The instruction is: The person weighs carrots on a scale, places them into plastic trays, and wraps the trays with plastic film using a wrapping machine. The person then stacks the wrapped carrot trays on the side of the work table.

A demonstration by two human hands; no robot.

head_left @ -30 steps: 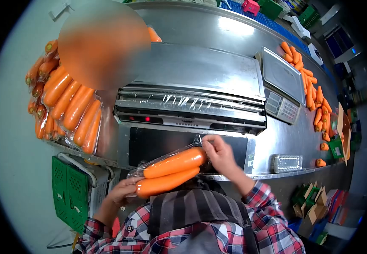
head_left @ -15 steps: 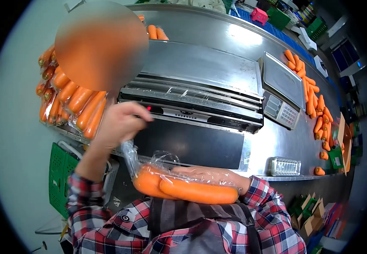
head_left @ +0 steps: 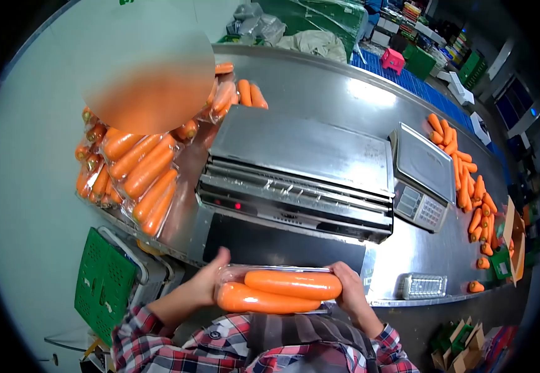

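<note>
The left hand (head_left: 206, 283) and right hand (head_left: 349, 295) are holding a wrapped pack of two carrots (head_left: 276, 291) level between them, each grip clasping one end, just before the wrapping machine (head_left: 295, 180) on the desk (head_left: 344, 105).

Pretty bright overhead light here. There's a white hot spot on the steel counter (head_left: 357, 93) well beyond the fingers (head_left: 338, 273), and a softer sheen on the wrapping machine (head_left: 301, 146) just past them. The film on the carrot pack (head_left: 276, 291) between the fingers catches a thin glare streak. Heavy fisheye, so the counter edge bends and the corners go black. Up and left of the fingers is a big blurred oval patch (head_left: 148, 81). Far right of them it's dim and murky. The centre's decently sharp.
</note>
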